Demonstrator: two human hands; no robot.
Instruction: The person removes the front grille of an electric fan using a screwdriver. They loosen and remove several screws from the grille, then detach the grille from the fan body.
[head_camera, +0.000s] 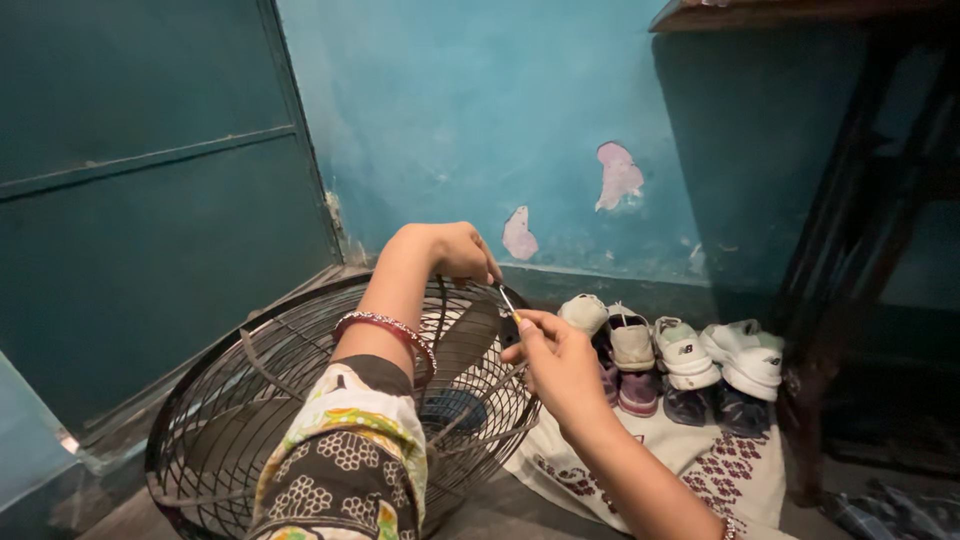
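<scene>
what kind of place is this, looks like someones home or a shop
Most likely a room in a home, at floor level. Pairs of shoes are lined along a teal painted wall with peeling patches, a patterned cloth lies on the floor, and a wire fan guard rests there too.

Left hand (455, 250) raised, fingers curled shut; right hand (560, 360) pinching, fingertips together

Looking like a home entryway corner: peeling blue wall (480, 110), shoes (680, 360) lining up on patterned cloth (720, 470), teal door (150, 200).
</scene>
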